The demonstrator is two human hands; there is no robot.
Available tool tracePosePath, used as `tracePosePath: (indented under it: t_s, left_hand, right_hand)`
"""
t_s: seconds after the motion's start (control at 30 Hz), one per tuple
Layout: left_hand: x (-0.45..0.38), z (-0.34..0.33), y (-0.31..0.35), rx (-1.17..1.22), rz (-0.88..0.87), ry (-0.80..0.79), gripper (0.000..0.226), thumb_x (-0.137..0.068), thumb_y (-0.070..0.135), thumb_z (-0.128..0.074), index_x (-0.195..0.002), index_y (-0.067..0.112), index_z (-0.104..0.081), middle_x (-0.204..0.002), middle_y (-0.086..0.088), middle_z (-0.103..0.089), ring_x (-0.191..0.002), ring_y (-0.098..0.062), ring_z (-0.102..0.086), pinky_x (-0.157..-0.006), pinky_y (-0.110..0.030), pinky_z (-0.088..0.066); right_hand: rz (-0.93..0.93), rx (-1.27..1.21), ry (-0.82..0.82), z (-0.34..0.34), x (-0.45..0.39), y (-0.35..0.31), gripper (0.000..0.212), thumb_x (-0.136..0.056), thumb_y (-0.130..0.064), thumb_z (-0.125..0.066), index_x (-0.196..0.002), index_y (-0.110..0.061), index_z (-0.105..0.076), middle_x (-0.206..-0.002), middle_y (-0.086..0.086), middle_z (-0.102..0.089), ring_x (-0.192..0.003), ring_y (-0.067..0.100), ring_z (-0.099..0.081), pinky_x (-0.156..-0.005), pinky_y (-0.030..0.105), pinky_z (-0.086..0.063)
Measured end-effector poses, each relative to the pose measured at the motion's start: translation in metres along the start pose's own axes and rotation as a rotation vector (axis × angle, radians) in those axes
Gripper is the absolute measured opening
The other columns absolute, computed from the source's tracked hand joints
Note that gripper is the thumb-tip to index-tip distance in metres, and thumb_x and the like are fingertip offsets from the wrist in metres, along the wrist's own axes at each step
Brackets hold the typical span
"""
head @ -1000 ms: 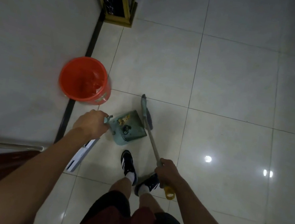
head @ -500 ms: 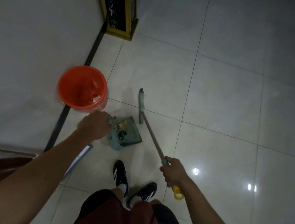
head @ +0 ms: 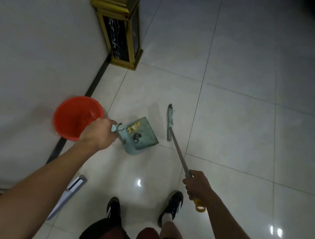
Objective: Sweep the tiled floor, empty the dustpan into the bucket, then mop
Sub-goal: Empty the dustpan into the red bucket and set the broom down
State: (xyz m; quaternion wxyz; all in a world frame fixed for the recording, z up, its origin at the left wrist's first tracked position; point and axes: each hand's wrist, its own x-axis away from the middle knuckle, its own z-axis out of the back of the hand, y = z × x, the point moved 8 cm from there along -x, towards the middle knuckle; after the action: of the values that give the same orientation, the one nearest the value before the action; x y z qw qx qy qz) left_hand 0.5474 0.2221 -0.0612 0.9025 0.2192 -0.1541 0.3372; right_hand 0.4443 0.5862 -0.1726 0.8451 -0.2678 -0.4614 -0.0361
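- The left hand has its grip clamped on the short handle of the teal dustpan; the right hand has its grip clamped on the upper shaft of the broom, just below the yellow hanging loop.
- The dustpan sits low over the tiled floor; whether it touches cannot be told. It is just right of the red bucket, which stands against the wall.
- Yellowish scraps and a dark clump lie in the pan, towards its handle end.
- The pan looks like thin rigid plastic, light, and probably easy to tip with one hand; the handle is the sensible place to hold it, as its load is loose and will slide if the mouth dips.
- Its long axis runs from the handle at the left to the open lip at the right and slightly away, so the mouth faces away from the bucket.
- The broom looks stiff and light; its shaft slants from the right hand up and left to the narrow head, which lies edge-on, right of the pan and apart from it.
- Emptying appears to be the step in hand.
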Motion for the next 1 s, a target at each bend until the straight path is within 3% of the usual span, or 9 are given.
tracePosePath:
  t_s: [0.13, 0.43, 0.6, 0.8, 0.9, 1.0]
  left_hand:
    - [-0.006, 0.017, 0.041, 0.019, 0.080, 0.100, 0.015, -0.095, 0.034, -0.064, -0.090, 0.022, -0.071, -0.075, 0.001, -0.068, -0.068, -0.020, -0.067, -0.067, -0.042, -0.062]
    - [-0.011, 0.050, 0.100, 0.102, 0.211, 0.252, 0.022, -0.098, 0.040, -0.064, -0.089, 0.021, -0.071, -0.069, 0.002, -0.065, -0.061, -0.017, -0.065, -0.060, -0.038, -0.061]
    - [-0.027, 0.056, 0.104, 0.169, 0.273, 0.282, 0.014, -0.098, 0.036, -0.065, -0.094, 0.024, -0.067, -0.072, 0.003, -0.062, -0.061, -0.014, -0.061, -0.049, -0.026, -0.047]
    - [-0.060, 0.064, 0.095, 0.240, 0.319, 0.316, 0.010, -0.098, 0.033, -0.064, -0.095, 0.025, -0.068, -0.074, 0.006, -0.062, -0.064, -0.012, -0.062, -0.051, -0.027, -0.048]
    - [-0.075, 0.068, 0.086, 0.275, 0.354, 0.332, 0.009, -0.096, 0.035, -0.065, -0.093, 0.028, -0.070, -0.078, 0.002, -0.066, -0.069, -0.021, -0.067, -0.065, -0.041, -0.061]
    - [-0.083, 0.074, 0.084, 0.324, 0.383, 0.357, 0.007, -0.095, 0.031, -0.066, -0.098, 0.029, -0.072, -0.080, 0.004, -0.066, -0.073, -0.022, -0.067, -0.071, -0.045, -0.062]
  right_hand:
    - [0.027, -0.021, -0.065, 0.056, -0.023, -0.004, 0.018, -0.089, -0.002, -0.057, -0.106, 0.001, -0.061, -0.069, 0.011, -0.056, -0.048, 0.020, -0.053, -0.045, 0.025, -0.046]
    - [0.139, 0.045, -0.132, 0.137, -0.057, -0.052, 0.020, -0.093, -0.003, -0.057, -0.113, 0.000, -0.058, -0.069, 0.012, -0.056, -0.049, 0.019, -0.052, -0.045, 0.025, -0.046]
    - [0.191, 0.076, -0.142, 0.151, -0.084, -0.089, 0.018, -0.092, -0.003, -0.058, -0.109, 0.001, -0.059, -0.065, 0.012, -0.057, -0.046, 0.019, -0.052, -0.046, 0.026, -0.046]
    - [0.238, 0.178, -0.161, 0.167, -0.127, -0.156, 0.020, -0.090, 0.000, -0.060, -0.108, 0.007, -0.060, -0.064, 0.014, -0.056, -0.045, 0.021, -0.052, -0.044, 0.027, -0.045]
    - [0.263, 0.247, -0.169, 0.173, -0.147, -0.191, 0.020, -0.090, 0.000, -0.060, -0.109, 0.007, -0.061, -0.065, 0.015, -0.057, -0.047, 0.023, -0.053, -0.045, 0.027, -0.046]
    - [0.288, 0.296, -0.181, 0.176, -0.160, -0.222, 0.018, -0.091, -0.001, -0.059, -0.109, 0.003, -0.060, -0.070, 0.016, -0.059, -0.051, 0.023, -0.055, -0.045, 0.027, -0.047]
